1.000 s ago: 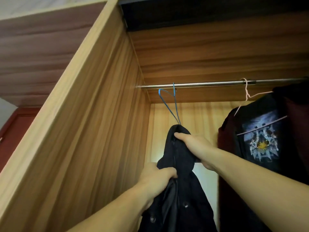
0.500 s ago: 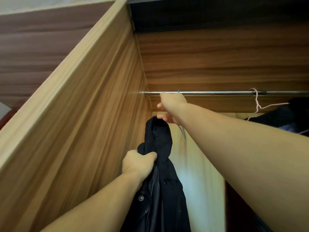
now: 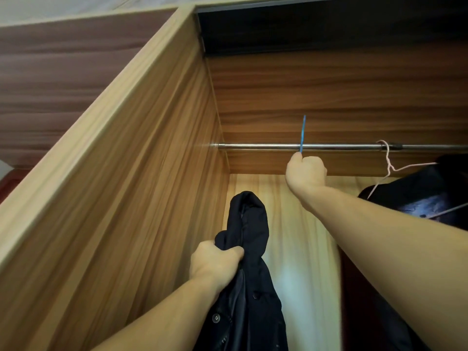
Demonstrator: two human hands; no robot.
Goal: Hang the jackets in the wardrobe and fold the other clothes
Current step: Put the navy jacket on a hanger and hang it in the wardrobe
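— Talk me through it, what have you got in your hands?

— My left hand [image 3: 215,262] is fisted tight around a dark jacket [image 3: 249,274], bunching the cloth just under its top. It's navy-black, soft and crumpled, the top end rising above my knuckles in a rounded hump, the rest hanging straight down past my forearm.

— Any detail on it?

— Dark round buttons low on the front, one near my wrist and another a little higher beside a seam. A stitched fold runs up the middle of the hump.

— Where is it in the wardrobe?

— Close to the left side wall [image 3: 141,198] of the wardrobe, below the rail [image 3: 253,146] and apart from it. It's not on the rail; it hangs from my grip alone.

— And the other hand?

— My right hand [image 3: 306,173] is up just beneath the rail, closed around a thin blue wire hanger [image 3: 302,134]. Only its top shows: a blue strip rising from my fist, crossing the rail and sticking up above it. The rest is hidden in my hand, so I can't tell its shape.

— It's touching the rail?

— It crosses in front of it; whether it's hooked on, I can't tell.

— Anything else on that rail?

— Toward the right end, a pale pink hanger [image 3: 387,160] is hooked over it, carrying a dark garment [image 3: 417,196] with a bluish print, well apart from my jacket.
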